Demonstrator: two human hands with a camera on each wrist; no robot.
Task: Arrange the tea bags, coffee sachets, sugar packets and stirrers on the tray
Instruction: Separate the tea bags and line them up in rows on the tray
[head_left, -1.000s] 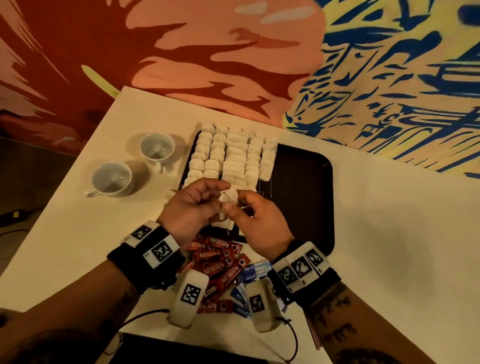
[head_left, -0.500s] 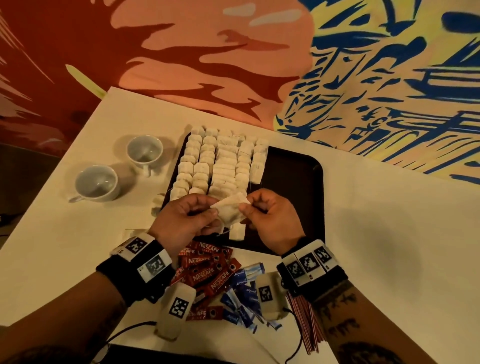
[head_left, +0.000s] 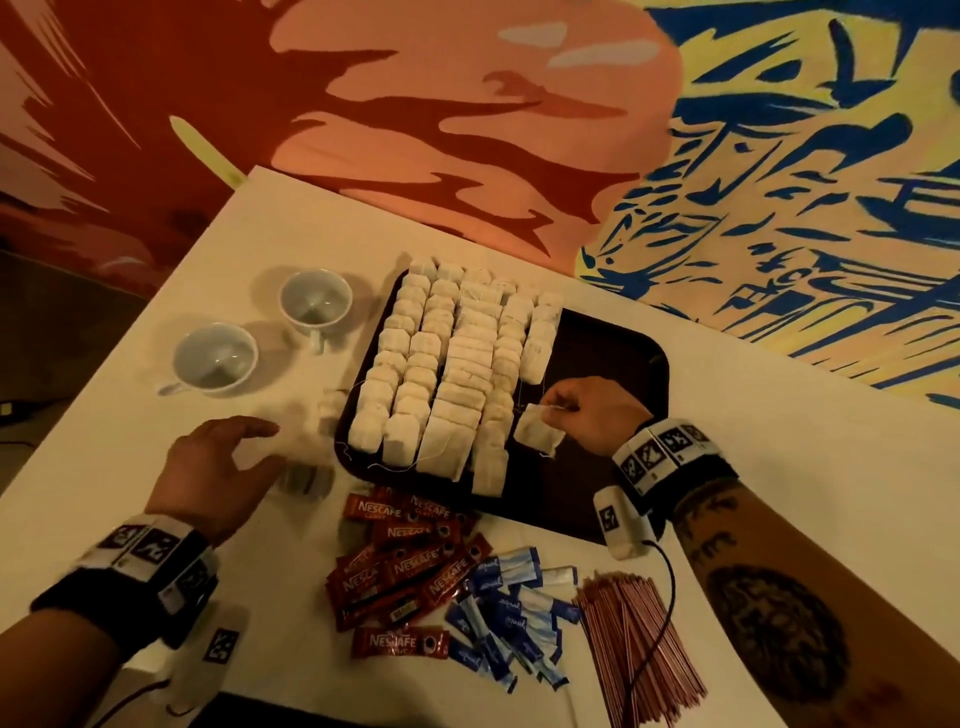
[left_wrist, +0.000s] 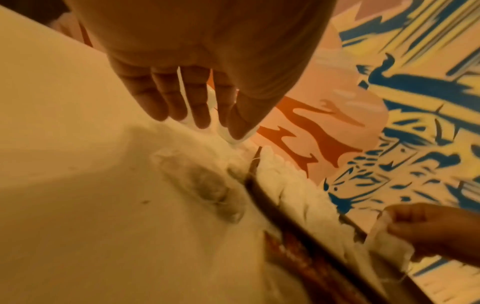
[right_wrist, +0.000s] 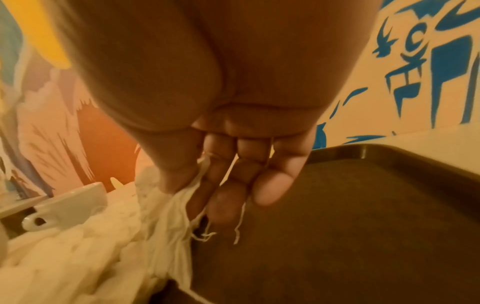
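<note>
A dark tray (head_left: 613, 364) lies on the white table, its left half filled with rows of white tea bags (head_left: 447, 374). My right hand (head_left: 587, 415) pinches one tea bag (head_left: 537, 439) between thumb and fingers over the tray, beside the rightmost row; its strings dangle in the right wrist view (right_wrist: 182, 207). My left hand (head_left: 228, 457) hovers with relaxed fingers over a blurred pile of loose tea bags (head_left: 306, 457) left of the tray, holding nothing (left_wrist: 192, 107). Red coffee sachets (head_left: 405, 561), blue sugar packets (head_left: 514, 608) and red stirrers (head_left: 639, 649) lie on the table in front of the tray.
Two white cups (head_left: 215, 358) (head_left: 314, 301) stand left of the tray near the table's left edge. A painted wall (head_left: 467, 104) rises behind the table. The tray's right half (head_left: 623, 332) is bare. A cable (head_left: 665, 587) runs from my right wrist over the stirrers.
The hands, which held one tea bag together over the tray's front, have parted. The right hand carried the bag right onto the tray; the left hand let go and moved left over the loose pile.
</note>
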